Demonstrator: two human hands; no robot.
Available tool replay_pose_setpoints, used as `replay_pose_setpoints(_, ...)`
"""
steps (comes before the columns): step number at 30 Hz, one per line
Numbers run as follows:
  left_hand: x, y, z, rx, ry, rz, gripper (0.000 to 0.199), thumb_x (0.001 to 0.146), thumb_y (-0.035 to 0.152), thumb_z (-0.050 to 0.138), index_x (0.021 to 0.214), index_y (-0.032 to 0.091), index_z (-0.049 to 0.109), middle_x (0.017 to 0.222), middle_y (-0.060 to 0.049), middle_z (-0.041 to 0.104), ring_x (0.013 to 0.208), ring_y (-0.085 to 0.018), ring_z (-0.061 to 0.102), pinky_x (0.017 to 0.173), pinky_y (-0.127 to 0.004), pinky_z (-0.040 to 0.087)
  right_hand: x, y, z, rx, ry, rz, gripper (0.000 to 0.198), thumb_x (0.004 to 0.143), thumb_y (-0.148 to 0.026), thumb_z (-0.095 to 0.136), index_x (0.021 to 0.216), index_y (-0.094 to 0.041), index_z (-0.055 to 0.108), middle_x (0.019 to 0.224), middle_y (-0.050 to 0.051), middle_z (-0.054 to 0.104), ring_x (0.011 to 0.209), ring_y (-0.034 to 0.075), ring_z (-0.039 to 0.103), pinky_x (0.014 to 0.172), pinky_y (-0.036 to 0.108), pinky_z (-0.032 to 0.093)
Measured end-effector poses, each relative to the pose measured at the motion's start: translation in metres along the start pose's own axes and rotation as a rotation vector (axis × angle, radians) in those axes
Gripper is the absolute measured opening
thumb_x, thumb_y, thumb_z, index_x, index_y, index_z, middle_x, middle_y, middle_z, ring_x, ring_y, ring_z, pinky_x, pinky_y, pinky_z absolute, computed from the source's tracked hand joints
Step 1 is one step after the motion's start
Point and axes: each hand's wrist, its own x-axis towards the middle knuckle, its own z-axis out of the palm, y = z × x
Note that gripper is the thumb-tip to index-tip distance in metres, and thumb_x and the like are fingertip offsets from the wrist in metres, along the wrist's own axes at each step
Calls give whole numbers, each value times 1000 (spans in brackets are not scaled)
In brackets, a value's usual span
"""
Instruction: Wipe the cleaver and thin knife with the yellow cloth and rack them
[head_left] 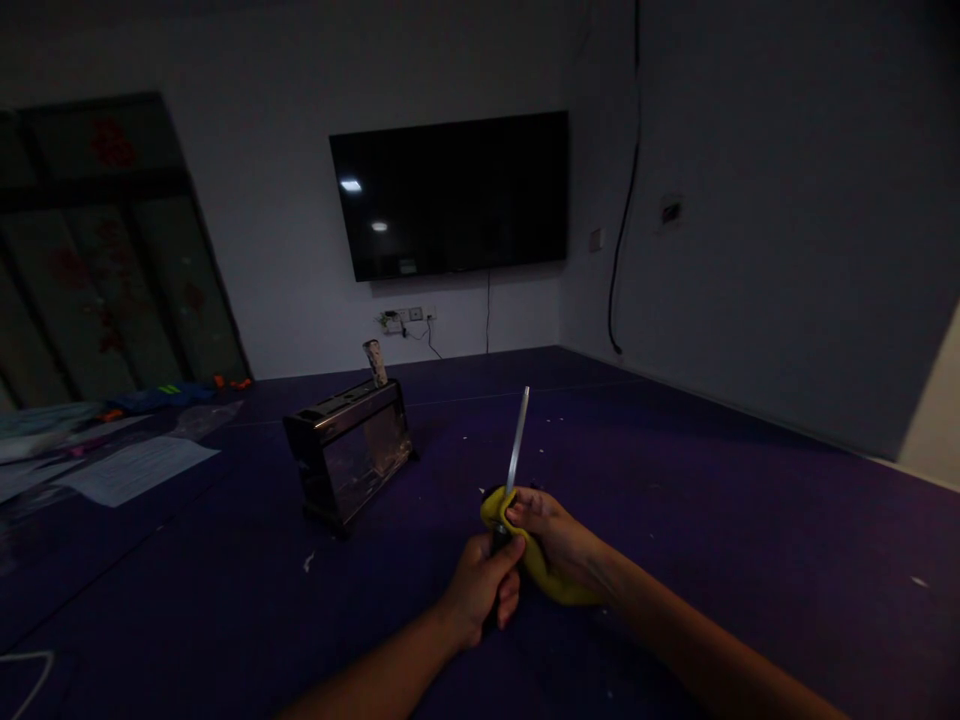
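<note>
A honing steel (517,440), a slim bright rod with a dark handle, points up and away from me in the middle of the view. My left hand (484,585) is closed around its handle. Just above, my right hand (551,525) pinches a yellow cloth (559,585) wrapped about the rod's lower end, and the rest of the cloth hangs below the wrist. To the left stands a knife block (360,450) with dark ends and see-through sides. One knife with a speckled handle (374,362) sticks up from its top.
Purple flooring (697,560) spreads around me, dotted with small white scraps. Paper sheets (142,468) and a clear plastic bag (206,418) lie at left. A white cable (34,670) is at lower left. A television (457,195) hangs on the far wall.
</note>
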Motion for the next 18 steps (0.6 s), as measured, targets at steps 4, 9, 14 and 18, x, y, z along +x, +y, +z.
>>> replay_pose_setpoints(4,0,0,0,0,-9,-7,47,67,61,57,70,18,40,37,12,33,23,-3,28,29,-17,17,0,-1,2,-8,0,-17,21,61,-26,75,74,-13,66,67,1,64,58,7,55,56,18,41)
replay_pose_setpoints(9,0,1,0,2,-13,-11,48,67,62,57,68,18,38,37,12,33,23,-3,28,29,-17,17,1,2,4,5,68,-31,20,59,-25,76,72,-13,67,63,2,64,55,9,56,55,19,42)
replay_pose_setpoints(14,0,1,0,7,-10,-10,48,67,62,56,71,18,39,37,12,33,23,-3,28,28,-16,17,0,4,6,1,131,-39,17,60,-24,75,70,-12,68,66,4,66,56,10,57,55,20,43)
replay_pose_setpoints(18,0,2,0,23,-4,-7,48,67,62,56,72,18,39,37,12,32,23,-3,28,28,-16,18,-1,3,9,-5,167,-41,16,59,-24,75,69,-13,69,67,4,67,57,10,58,55,20,43)
